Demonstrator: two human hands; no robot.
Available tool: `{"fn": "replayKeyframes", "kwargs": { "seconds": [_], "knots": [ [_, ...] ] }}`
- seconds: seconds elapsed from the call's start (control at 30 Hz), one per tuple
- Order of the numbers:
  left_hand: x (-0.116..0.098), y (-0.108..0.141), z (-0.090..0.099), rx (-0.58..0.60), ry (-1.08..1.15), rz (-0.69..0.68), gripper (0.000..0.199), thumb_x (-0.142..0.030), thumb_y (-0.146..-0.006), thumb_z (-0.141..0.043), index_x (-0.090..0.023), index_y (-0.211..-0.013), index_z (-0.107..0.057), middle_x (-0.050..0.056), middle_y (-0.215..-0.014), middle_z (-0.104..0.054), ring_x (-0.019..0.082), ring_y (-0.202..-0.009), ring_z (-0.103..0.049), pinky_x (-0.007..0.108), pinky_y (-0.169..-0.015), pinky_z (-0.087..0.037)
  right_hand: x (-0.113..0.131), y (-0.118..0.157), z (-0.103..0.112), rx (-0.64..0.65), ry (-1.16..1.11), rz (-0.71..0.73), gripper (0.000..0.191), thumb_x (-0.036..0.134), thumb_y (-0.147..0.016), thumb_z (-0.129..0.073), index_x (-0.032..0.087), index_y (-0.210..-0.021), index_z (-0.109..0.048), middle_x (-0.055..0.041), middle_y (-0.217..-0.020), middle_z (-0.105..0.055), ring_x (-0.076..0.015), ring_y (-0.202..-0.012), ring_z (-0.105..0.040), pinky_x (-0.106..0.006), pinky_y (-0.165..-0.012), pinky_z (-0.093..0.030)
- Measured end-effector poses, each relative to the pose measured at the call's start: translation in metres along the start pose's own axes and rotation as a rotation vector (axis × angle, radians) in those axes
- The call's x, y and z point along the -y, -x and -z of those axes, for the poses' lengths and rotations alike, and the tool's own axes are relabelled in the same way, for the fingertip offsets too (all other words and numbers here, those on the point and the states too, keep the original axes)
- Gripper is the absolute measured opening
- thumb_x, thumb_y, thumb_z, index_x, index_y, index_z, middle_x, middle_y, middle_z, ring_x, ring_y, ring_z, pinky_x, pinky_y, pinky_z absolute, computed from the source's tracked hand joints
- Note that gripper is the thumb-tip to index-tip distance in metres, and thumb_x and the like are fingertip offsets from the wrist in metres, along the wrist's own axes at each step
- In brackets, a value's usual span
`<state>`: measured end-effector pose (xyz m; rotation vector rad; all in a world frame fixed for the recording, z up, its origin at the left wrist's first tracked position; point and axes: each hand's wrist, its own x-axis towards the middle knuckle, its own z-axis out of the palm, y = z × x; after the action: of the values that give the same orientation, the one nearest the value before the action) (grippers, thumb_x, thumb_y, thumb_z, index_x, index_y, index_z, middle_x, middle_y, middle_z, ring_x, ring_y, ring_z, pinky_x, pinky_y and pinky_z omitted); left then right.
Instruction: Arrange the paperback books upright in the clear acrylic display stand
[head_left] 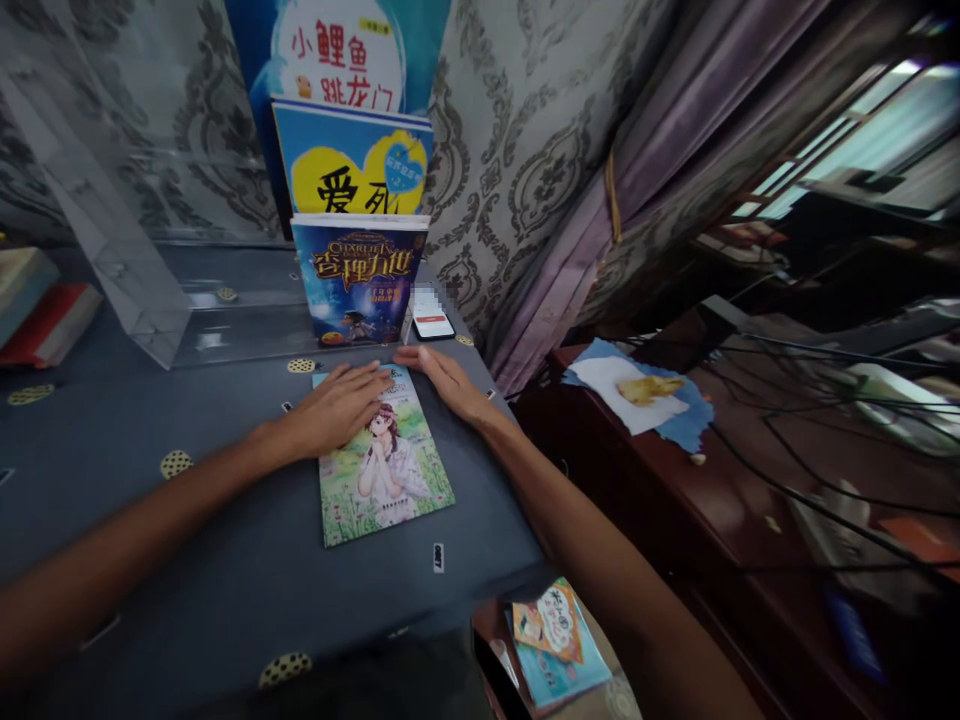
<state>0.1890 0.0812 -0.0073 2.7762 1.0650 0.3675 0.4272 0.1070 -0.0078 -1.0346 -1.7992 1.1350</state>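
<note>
A thin book with a green cover and a drawn figure (394,465) lies flat on the dark grey tablecloth (247,560). My left hand (334,408) rests flat across its upper left part, fingers stretched over the cover. My right hand (442,378) is at the book's top right corner, fingers extended toward the top edge, holding nothing. Just beyond the hands a blue book with gold lettering (360,280) stands upright. Behind it rise a blue and yellow book (311,175) and a taller blue book with red lettering (345,50).
Clear plastic stand (142,290) at the left, near stacked books (52,325). A phone (433,318) lies beside the upright books. At the lower right are small books (562,670). A reddish-brown desk (720,500) with cables and a blue cloth (694,415) stands right.
</note>
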Motion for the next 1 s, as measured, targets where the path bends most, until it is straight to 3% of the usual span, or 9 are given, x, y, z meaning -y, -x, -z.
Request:
{"fn": "replayKeyframes", "kwargs": {
  "seconds": [0.13,0.33,0.6,0.73,0.87,1.0],
  "knots": [
    [0.0,-0.018,-0.001,0.005,-0.011,-0.052,0.044,-0.02,-0.104,-0.035,-0.016,-0.144,-0.054,0.013,-0.153,-0.058,0.023,-0.153,-0.039,0.053,-0.124,-0.03,-0.006,-0.003,0.0,0.009,0.029,0.047,0.077,0.085,-0.093,-0.037,0.025,-0.127,-0.07,-0.0096,-0.129,-0.073,-0.0275,-0.129,-0.064,-0.05,-0.119,-0.042],
    [-0.013,-0.011,0.004,0.065,-0.009,-0.141,0.047,-0.01,-0.1,-0.035,-0.017,-0.143,-0.054,0.014,-0.156,-0.055,0.022,-0.152,-0.041,0.054,-0.126,-0.026,-0.008,-0.005,0.0,0.022,0.079,0.036,0.077,0.084,-0.094,-0.035,0.025,-0.13,-0.068,-0.0089,-0.133,-0.071,-0.026,-0.129,-0.064,-0.045,-0.118,-0.044],
    [-0.062,0.016,0.006,0.214,0.087,-0.31,0.057,-0.003,-0.095,-0.037,-0.02,-0.148,-0.049,0.007,-0.159,-0.052,0.018,-0.154,-0.038,0.051,-0.13,-0.018,0.002,0.0,0.0,0.017,0.222,0.098,0.07,0.072,-0.103,-0.027,0.022,-0.125,-0.071,-0.0091,-0.131,-0.073,-0.0252,-0.127,-0.064,-0.045,-0.116,-0.044],
    [-0.084,0.031,0.012,0.286,0.221,-0.41,0.073,0.007,-0.083,-0.038,-0.021,-0.15,-0.046,0.006,-0.159,-0.052,0.017,-0.156,-0.033,0.052,-0.132,-0.013,0.006,0.002,0.0,0.009,0.266,0.103,0.074,0.072,-0.103,-0.024,0.019,-0.124,-0.071,-0.0096,-0.129,-0.073,-0.0233,-0.128,-0.064,-0.039,-0.115,-0.044],
    [-0.092,0.039,0.014,0.31,0.293,-0.401,0.079,0.009,-0.078,-0.038,-0.024,-0.149,-0.046,0.004,-0.161,-0.05,0.016,-0.155,-0.034,0.052,-0.133,-0.013,0.007,0.002,-0.002,0.019,0.311,0.088,0.074,0.071,-0.104,-0.022,0.02,-0.126,-0.07,-0.0086,-0.131,-0.072,-0.0219,-0.128,-0.063,-0.038,-0.114,-0.045],
    [-0.082,0.04,0.014,0.301,0.32,-0.337,0.074,0.003,-0.09,-0.034,-0.026,-0.158,-0.036,0.003,-0.163,-0.048,0.015,-0.154,-0.035,0.045,-0.131,-0.021,0.009,0.005,-0.005,0.02,0.362,0.086,0.064,0.063,-0.107,-0.026,0.02,-0.13,-0.068,-0.0088,-0.132,-0.071,-0.023,-0.127,-0.064,-0.039,-0.111,-0.047]
  ]
}}
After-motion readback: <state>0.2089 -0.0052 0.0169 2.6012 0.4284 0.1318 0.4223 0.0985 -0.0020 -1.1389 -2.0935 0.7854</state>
